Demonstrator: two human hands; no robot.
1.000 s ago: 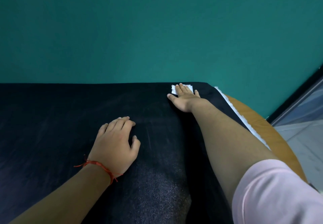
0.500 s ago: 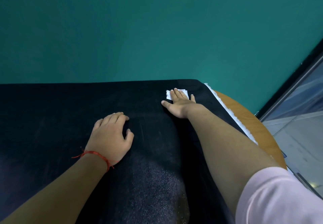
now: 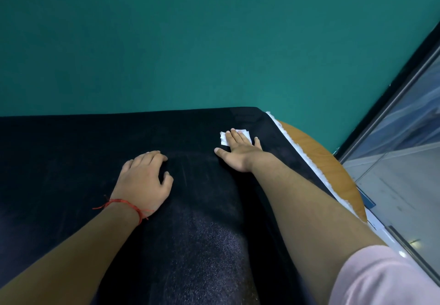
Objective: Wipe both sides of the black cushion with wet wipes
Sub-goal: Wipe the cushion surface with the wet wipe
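The black cushion (image 3: 71,161) lies flat and fills the lower left of the view, with a white seam edge along its right side. My right hand (image 3: 240,152) lies flat with straight fingers near the cushion's far right corner and presses a folded white wet wipe (image 3: 223,138) onto it. Only the wipe's edges show past the fingers. My left hand (image 3: 145,178), with a red thread at the wrist, rests palm down on the cushion's middle, its fingertips slightly bent, holding nothing.
A round wooden table (image 3: 331,164) sticks out from under the cushion's right edge. A teal wall (image 3: 214,42) stands right behind the cushion. On the right are a dark frame and a glass panel (image 3: 404,119) over a grey floor.
My right hand has slid the wipe back from the cushion's far edge, a little toward me. The left hand stays in place on the cushion.
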